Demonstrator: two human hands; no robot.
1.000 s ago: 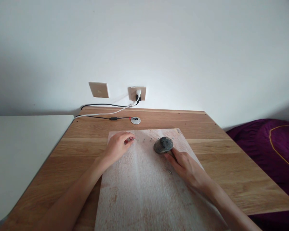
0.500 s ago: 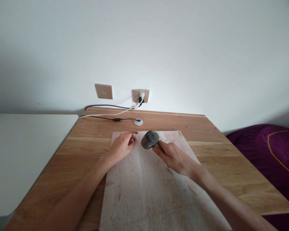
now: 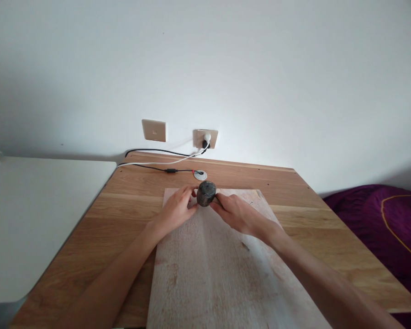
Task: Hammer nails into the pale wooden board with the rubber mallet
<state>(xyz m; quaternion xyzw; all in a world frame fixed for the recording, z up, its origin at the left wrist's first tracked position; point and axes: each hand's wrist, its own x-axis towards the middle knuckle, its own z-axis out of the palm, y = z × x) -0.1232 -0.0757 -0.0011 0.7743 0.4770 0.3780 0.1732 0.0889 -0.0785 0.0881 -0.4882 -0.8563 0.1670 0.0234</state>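
Note:
My right hand [image 3: 238, 211] is closed around the short handle of a rubber mallet [image 3: 206, 194]. The mallet's dark, rounded head is over the far part of a pale, worn wooden board [image 3: 198, 269], right beside the fingers of my left hand [image 3: 180, 203]. That left hand rests on the board's far left area, fingers curled in a pinch around what appears to be a nail. The mallet head now hides the fingertips and the nail. Beyond my right hand a loose nail [image 3: 251, 203] lies on the board, partly covered.
The board lies on a wooden table [image 3: 304, 228]. Behind it are a round cable grommet [image 3: 200, 175], black and white cables [image 3: 157, 163] and a wall socket [image 3: 205, 138] with plugs. A white table [image 3: 48, 219] adjoins at left; purple fabric [image 3: 373, 214] is at right.
The mallet head has moved left and slightly away from me, up to my left fingers. My left hand has stayed near its spot. The whole view has shifted slightly.

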